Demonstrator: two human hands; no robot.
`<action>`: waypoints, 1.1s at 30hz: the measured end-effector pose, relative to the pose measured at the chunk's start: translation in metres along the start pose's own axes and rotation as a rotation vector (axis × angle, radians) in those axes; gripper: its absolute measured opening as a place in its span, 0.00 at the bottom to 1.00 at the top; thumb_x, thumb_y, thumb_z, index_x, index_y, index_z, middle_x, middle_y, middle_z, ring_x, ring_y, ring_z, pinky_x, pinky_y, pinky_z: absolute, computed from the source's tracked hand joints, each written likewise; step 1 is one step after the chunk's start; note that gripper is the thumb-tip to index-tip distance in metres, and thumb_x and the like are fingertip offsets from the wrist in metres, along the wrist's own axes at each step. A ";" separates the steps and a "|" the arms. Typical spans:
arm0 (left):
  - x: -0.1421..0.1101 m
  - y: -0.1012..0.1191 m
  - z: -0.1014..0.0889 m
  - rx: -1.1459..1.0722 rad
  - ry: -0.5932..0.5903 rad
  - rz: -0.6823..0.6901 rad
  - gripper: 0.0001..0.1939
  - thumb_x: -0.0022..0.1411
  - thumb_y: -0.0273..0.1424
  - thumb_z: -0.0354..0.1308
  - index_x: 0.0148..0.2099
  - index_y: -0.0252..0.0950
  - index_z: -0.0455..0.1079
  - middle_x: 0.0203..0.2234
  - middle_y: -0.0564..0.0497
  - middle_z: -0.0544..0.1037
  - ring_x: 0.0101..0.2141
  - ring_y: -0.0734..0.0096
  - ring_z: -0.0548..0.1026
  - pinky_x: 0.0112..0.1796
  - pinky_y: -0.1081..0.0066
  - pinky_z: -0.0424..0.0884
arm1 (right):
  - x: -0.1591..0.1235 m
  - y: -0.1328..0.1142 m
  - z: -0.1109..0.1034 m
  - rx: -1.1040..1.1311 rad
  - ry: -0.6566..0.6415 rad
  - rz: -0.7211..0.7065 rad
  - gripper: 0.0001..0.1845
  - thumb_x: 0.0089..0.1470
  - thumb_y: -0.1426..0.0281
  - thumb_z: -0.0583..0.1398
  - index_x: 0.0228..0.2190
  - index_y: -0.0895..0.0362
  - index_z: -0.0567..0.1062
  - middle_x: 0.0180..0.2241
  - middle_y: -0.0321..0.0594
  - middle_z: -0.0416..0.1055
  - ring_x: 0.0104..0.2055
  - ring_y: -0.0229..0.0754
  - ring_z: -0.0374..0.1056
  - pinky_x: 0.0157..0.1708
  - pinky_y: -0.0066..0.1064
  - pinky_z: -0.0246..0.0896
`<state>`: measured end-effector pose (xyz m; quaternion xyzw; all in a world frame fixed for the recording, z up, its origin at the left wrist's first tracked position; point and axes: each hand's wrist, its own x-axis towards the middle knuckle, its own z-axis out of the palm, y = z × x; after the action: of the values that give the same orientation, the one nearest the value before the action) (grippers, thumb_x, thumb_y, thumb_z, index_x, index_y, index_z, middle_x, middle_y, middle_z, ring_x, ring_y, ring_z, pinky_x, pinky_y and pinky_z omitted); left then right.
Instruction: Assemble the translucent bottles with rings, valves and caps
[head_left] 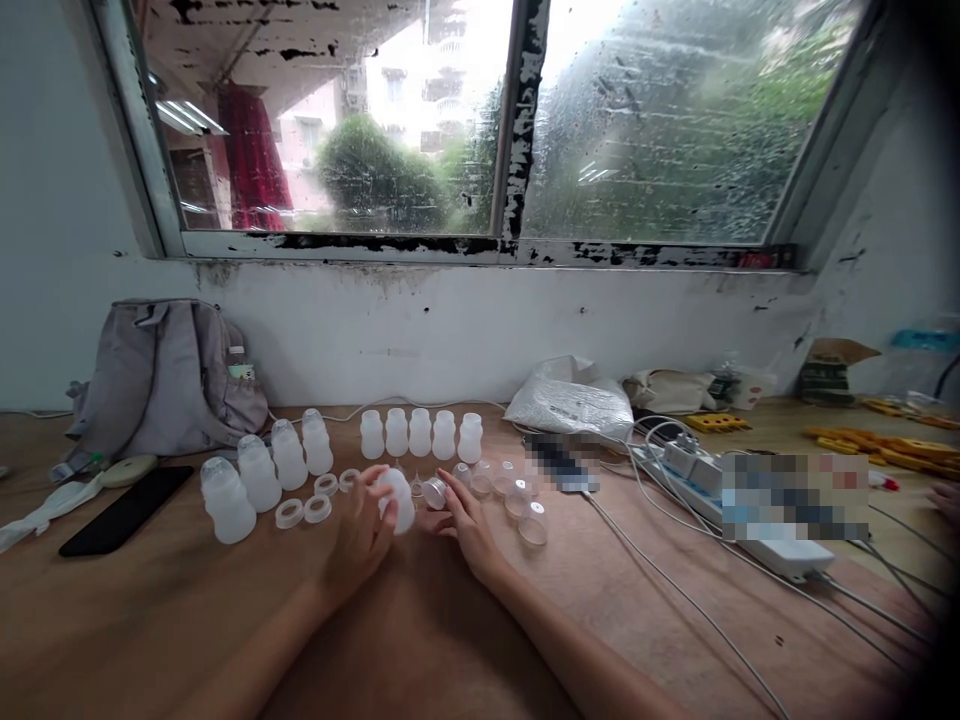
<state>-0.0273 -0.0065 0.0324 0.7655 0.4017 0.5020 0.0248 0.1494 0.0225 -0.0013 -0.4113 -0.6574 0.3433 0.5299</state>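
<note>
In my left hand (360,530) is a small frosted white baby bottle (399,500), tilted, with fingers around its side. My right hand (471,522) grips a small clear cap with a ring (433,492), just right of the bottle. Loose white collar rings (317,509) lie left of my left hand. Beyond my right hand are several clear domed caps (532,525). Between the hands and the back row, small clear teats (417,485) stand on the table, partly hidden. Several bottles without caps (420,434) form the back row; several capped bottles (228,505) stand in a slanting line at left.
A black phone (126,510) and a grey backpack (161,375) are at the left. To the right are a silver padded bag (574,398), a power strip (780,550), trailing white cables (675,590) and yellow items (862,442). Part of another person's hand (946,497) shows at the right edge.
</note>
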 end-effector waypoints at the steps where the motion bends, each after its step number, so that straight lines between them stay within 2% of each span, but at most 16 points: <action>1: -0.005 0.001 0.003 -0.008 -0.032 0.046 0.09 0.60 0.27 0.43 0.44 0.39 0.57 0.48 0.45 0.60 0.50 0.64 0.61 0.49 0.63 0.58 | 0.001 -0.003 -0.001 0.078 0.010 0.047 0.18 0.55 0.63 0.47 0.48 0.49 0.62 0.39 0.42 0.65 0.27 0.36 0.66 0.23 0.30 0.66; 4: -0.013 -0.003 0.012 -0.093 -0.116 0.067 0.15 0.59 0.28 0.45 0.50 0.39 0.53 0.48 0.44 0.61 0.50 0.64 0.61 0.49 0.61 0.59 | 0.003 -0.010 -0.004 0.235 0.068 0.110 0.21 0.52 0.64 0.52 0.48 0.51 0.61 0.36 0.42 0.66 0.31 0.40 0.66 0.25 0.32 0.66; 8: -0.013 -0.009 0.023 -0.272 -0.208 -0.183 0.28 0.56 0.33 0.51 0.56 0.38 0.44 0.47 0.43 0.64 0.46 0.64 0.65 0.46 0.62 0.61 | 0.005 -0.017 -0.007 0.305 0.121 0.081 0.28 0.50 0.64 0.54 0.53 0.52 0.54 0.35 0.42 0.67 0.35 0.42 0.66 0.29 0.34 0.66; 10: -0.011 -0.010 0.025 -0.329 -0.251 -0.265 0.31 0.53 0.35 0.55 0.56 0.38 0.46 0.45 0.45 0.67 0.43 0.64 0.67 0.44 0.63 0.63 | 0.005 -0.021 -0.008 0.310 0.122 0.067 0.28 0.50 0.64 0.55 0.53 0.53 0.55 0.37 0.43 0.67 0.38 0.43 0.65 0.30 0.34 0.66; 14: -0.008 -0.009 0.022 -0.230 -0.219 -0.240 0.25 0.50 0.35 0.57 0.51 0.40 0.59 0.44 0.47 0.67 0.44 0.62 0.66 0.44 0.64 0.63 | 0.004 -0.027 -0.008 0.291 0.078 0.030 0.26 0.50 0.64 0.55 0.51 0.52 0.57 0.39 0.42 0.68 0.41 0.43 0.65 0.35 0.35 0.65; 17: -0.007 -0.009 0.019 -0.165 -0.174 -0.268 0.27 0.47 0.35 0.59 0.51 0.40 0.59 0.43 0.47 0.68 0.41 0.63 0.68 0.42 0.65 0.65 | 0.002 -0.028 -0.006 0.275 0.044 0.008 0.25 0.49 0.65 0.56 0.50 0.51 0.58 0.39 0.41 0.68 0.40 0.42 0.66 0.37 0.36 0.64; 19: -0.007 -0.008 0.017 -0.163 -0.175 -0.301 0.25 0.46 0.35 0.60 0.48 0.40 0.61 0.42 0.48 0.70 0.38 0.64 0.70 0.39 0.66 0.66 | 0.001 -0.027 -0.005 0.264 0.014 0.003 0.24 0.48 0.65 0.57 0.48 0.51 0.60 0.39 0.41 0.68 0.40 0.41 0.66 0.38 0.35 0.64; 25: -0.005 -0.006 0.011 -0.191 -0.196 -0.284 0.20 0.46 0.34 0.58 0.44 0.39 0.65 0.40 0.48 0.72 0.39 0.63 0.70 0.40 0.67 0.66 | 0.005 -0.029 -0.011 0.220 -0.020 0.013 0.13 0.50 0.63 0.54 0.38 0.54 0.68 0.30 0.37 0.70 0.33 0.39 0.66 0.34 0.33 0.64; 29: -0.003 -0.009 0.006 -0.223 -0.249 -0.290 0.19 0.47 0.34 0.58 0.44 0.38 0.67 0.38 0.49 0.74 0.38 0.63 0.71 0.39 0.68 0.66 | 0.009 -0.028 -0.020 0.211 -0.076 0.025 0.11 0.48 0.62 0.57 0.32 0.56 0.70 0.29 0.37 0.69 0.31 0.38 0.66 0.31 0.31 0.64; 33: -0.002 -0.015 0.002 -0.310 -0.325 -0.358 0.21 0.47 0.35 0.58 0.45 0.35 0.67 0.37 0.48 0.75 0.36 0.63 0.72 0.37 0.69 0.67 | 0.012 -0.028 -0.028 0.235 -0.189 0.088 0.12 0.46 0.61 0.58 0.31 0.57 0.70 0.28 0.37 0.70 0.31 0.38 0.66 0.32 0.31 0.63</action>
<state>-0.0344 0.0035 0.0234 0.7399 0.4397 0.4157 0.2939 0.1704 0.0215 0.0339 -0.3408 -0.6410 0.4781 0.4944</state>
